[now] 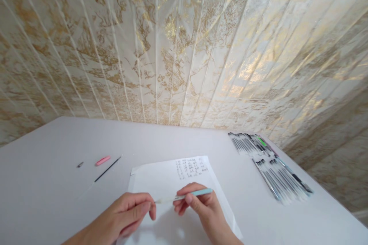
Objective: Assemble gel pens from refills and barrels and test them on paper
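Observation:
Above a white sheet of paper (155, 178) with handwriting near its top right, my two hands hold a slim pen (198, 192) between them. My right hand (198, 206) grips its pale blue end between thumb and fingers. The whitish, see-through end points left and meets the fingertips of my left hand (133, 212), whose thumb and index finger are pressed together there. The pen lies nearly level. How its left tip sits in the left fingers is blurred.
On the left of the white table (51, 160) lie a pink cap (102, 160), a dark thin refill (107, 169) and a small grey piece (80, 164). Rows of pens (283, 180) and further pens (244, 143) are at the right. A patterned curtain (172, 46) hangs behind.

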{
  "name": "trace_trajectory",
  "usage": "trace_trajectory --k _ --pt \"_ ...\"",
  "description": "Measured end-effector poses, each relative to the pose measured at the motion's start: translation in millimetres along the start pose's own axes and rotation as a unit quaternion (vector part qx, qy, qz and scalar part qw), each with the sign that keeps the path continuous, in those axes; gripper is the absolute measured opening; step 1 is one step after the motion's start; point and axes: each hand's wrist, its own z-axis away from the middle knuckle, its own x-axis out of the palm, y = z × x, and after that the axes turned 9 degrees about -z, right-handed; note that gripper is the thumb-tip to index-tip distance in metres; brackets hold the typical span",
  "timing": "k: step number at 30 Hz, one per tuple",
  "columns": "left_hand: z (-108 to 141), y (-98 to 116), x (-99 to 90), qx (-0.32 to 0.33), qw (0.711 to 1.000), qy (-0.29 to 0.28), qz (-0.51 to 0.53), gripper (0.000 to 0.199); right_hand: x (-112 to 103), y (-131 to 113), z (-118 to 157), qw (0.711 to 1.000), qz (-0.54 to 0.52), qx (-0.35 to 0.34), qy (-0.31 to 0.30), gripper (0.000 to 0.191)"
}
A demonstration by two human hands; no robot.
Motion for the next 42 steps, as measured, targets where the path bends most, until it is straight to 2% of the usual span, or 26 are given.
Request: trace_trajectory --k 3,5,10,18,22,26,29,35,38,42 --pt "-1 -5 -11.2 0.013 0.999 -0.019 0.022 0.048 -8 -8 -3 0.999 -0.005 -0.031 0.028 0.023" --pt "-2 -7 -12.2 0.022 1.0 0.009 0.008 0.045 -9 -9 -5 0.999 -0.005 -0.027 0.027 0.022" --pt "-4 -1 -1.0 0.03 0.998 0.048 0.002 0.039 0 -6 -3 1.0 -0.006 -0.011 0.014 0.019" --pt "-4 -3 15.2 0.063 0.997 0.028 0.041 0.037 12 -3 4 1.0 0.018 0.005 0.0 0.018" --pt "-4 -8 21.3 0.092 0.991 0.081 0.047 0.031 17 2 7 1.0 0.001 0.014 0.021 0.021" --pt "-1 -7 23.4 0.115 0.985 0.124 -0.03 0.018 22 6 10 0.998 -0.014 0.024 0.059 0.027" --pt "1 -5 26.2 0.116 0.98 0.149 -0.063 0.014 25 8 11 0.997 -0.006 0.033 0.075 0.031" --pt "3 -4 33.1 0.112 0.97 0.207 -0.061 0.013 32 11 13 0.995 -0.016 0.029 0.092 0.037" --pt "3 -6 34.9 0.106 0.972 0.203 -0.055 0.014 32 11 12 0.995 -0.013 0.04 0.09 0.039" --pt "2 -7 36.0 0.113 0.979 0.165 -0.029 0.017 28 8 10 0.996 -0.001 0.052 0.078 0.041"
